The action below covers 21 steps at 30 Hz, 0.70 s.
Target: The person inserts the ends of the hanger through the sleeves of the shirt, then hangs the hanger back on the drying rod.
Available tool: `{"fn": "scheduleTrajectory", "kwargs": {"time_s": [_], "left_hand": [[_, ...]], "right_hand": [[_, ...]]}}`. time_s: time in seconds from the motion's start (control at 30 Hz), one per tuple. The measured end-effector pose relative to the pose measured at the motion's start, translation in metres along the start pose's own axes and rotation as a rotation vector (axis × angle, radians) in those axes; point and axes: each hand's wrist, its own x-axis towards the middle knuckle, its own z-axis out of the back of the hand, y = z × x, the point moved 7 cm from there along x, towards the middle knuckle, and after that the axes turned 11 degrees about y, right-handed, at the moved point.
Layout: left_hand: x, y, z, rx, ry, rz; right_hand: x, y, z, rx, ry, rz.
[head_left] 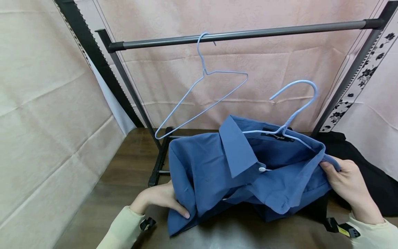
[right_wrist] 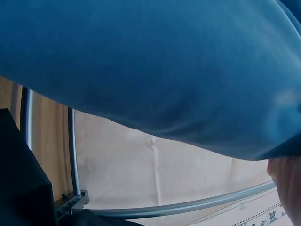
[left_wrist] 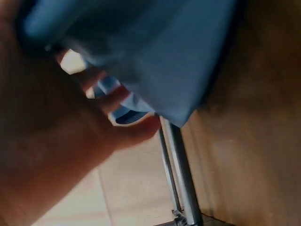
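A blue collared shirt [head_left: 205,159] is held up between both hands, its white collar button [head_left: 262,169] showing at the front. A light blue hanger [head_left: 292,117] lies partly inside the neck opening, its hook rising above the collar and its lower parts hidden by cloth. At the shirt's left side, the left hand [head_left: 164,199] holds the fabric, thumb in front and the other fingers behind it. The right hand [head_left: 349,178] grips the cloth at the right shoulder. In the right wrist view the shirt [right_wrist: 141,70] covers most of that hand.
A second light blue hanger [head_left: 192,90] hangs bare from the black rail [head_left: 248,34] of a rack. Black cloth [head_left: 363,173] lies behind the right hand. The rack's foot [head_left: 158,166] stands on the wooden surface [head_left: 124,169], with pale curtains [head_left: 46,103] around.
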Motion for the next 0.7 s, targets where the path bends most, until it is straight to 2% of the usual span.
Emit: {"fn": "scheduleTrajectory", "kwargs": {"time_s": [0.1, 0.17, 0.3, 0.5, 0.57, 0.7], "left_hand": [[0.004, 0.009, 0.005, 0.015, -0.094, 0.044], [0.007, 0.013, 0.007, 0.006, -0.13, 0.047], [0.011, 0.017, 0.007, 0.013, -0.171, 0.038], [0.01, 0.013, 0.009, 0.047, -0.223, -0.009], [0.009, 0.011, 0.011, 0.043, -0.234, -0.031], [0.004, 0.007, 0.016, 0.018, -0.261, -0.046]], "right_hand": [[0.0, 0.001, -0.003, 0.002, 0.024, 0.02], [0.001, 0.002, -0.004, 0.006, 0.034, 0.031], [0.0, 0.001, -0.008, 0.01, 0.048, 0.008], [0.001, 0.0, -0.009, -0.015, 0.047, 0.006], [0.001, 0.0, -0.008, -0.03, 0.035, 0.008], [0.0, -0.001, -0.005, 0.013, -0.013, -0.003]]}}
